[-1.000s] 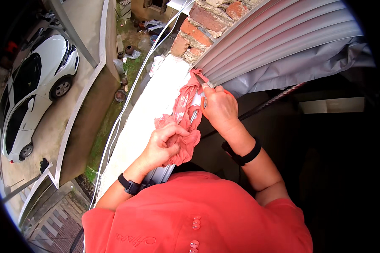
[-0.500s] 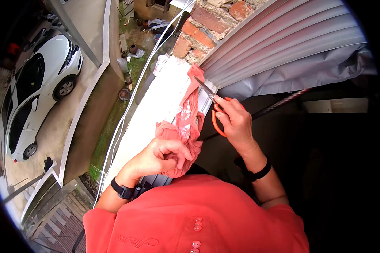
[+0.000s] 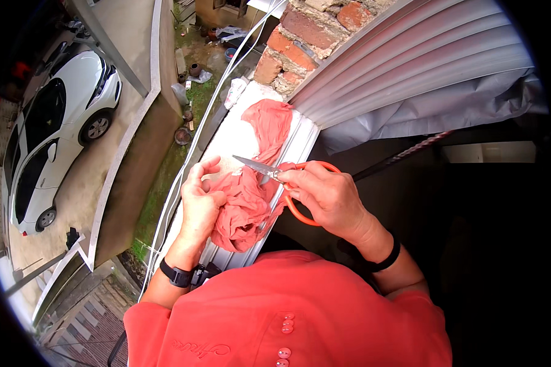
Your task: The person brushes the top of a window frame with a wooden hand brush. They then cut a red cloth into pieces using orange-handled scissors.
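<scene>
A pair of scissors (image 3: pixel 260 167) with orange-red handles is in my right hand (image 3: pixel 332 197), its dark blades pointing left and looking nearly closed together. They lie above a crumpled coral-red cloth (image 3: pixel 242 215), which rests in a heap on the sill with one flatter end stretching toward the brick wall. Against the left side of the heap is my left hand (image 3: pixel 199 199), fingers loosely bent and apart, the thumb touching or very close to the fabric. Its fingers grip nothing that I can see.
The white sill (image 3: pixel 226 137) has metal window tracks (image 3: pixel 300 131) along its right side. Beyond stand a brick wall (image 3: pixel 300 37) and a pleated grey curtain (image 3: pixel 410 55). White cables (image 3: pixel 213 101) run outside the sill. A white car (image 3: pixel 61 122) is parked far below.
My right hand has drawn the scissors back from the cloth's far end, blades now pointing left. My left hand has moved left and its fingers have opened. The far end of the cloth has spread out.
</scene>
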Tool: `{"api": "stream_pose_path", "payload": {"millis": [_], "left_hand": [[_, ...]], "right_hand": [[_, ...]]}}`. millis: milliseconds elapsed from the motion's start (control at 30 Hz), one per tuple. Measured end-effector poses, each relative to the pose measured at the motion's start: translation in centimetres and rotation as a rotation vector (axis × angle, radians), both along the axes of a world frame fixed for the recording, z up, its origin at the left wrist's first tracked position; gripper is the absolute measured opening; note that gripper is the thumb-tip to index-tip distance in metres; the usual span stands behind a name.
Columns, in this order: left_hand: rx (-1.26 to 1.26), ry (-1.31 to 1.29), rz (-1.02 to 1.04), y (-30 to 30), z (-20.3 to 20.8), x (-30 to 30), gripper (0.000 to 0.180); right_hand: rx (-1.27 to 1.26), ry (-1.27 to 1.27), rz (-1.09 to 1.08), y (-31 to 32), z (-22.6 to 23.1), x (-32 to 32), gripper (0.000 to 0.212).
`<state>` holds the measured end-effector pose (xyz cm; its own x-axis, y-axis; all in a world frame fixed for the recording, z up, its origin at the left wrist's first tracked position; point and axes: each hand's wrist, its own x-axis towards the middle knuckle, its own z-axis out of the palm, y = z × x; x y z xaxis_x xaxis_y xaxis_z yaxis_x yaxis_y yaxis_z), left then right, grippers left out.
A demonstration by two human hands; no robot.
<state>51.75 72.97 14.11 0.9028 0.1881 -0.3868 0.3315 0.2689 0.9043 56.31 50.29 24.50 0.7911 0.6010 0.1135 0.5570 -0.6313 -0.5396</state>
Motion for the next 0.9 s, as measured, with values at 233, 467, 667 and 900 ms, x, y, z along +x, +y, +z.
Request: {"api": "stream_pose_path", "payload": {"millis": [233, 467, 667, 900], "left_hand": [[0.66, -0.183, -0.35, -1.8, 0.9, 2.1, 0.063], [1.179, -0.432, -0.591, -5.8, 3.5, 2.5, 0.065], [0.893, -0.385, -0.561, -4.6, 7.5, 4.1, 0.046], [1.205, -0.362, -0.41, -7.4, -0.3, 10.4, 0.035]], "right_hand": [[0.246, 0.227, -0.338, -5.9, 0.2, -0.4, 0.03], [0.293, 0.209, -0.328, -10.8, -0.4, -3.0, 0.029], [0.395, 0.269, -0.377, -13.5, -2.7, -3.9, 0.027], [0.509, 0.292, -0.319, -13.8, -4.1, -3.1, 0.028]]}}
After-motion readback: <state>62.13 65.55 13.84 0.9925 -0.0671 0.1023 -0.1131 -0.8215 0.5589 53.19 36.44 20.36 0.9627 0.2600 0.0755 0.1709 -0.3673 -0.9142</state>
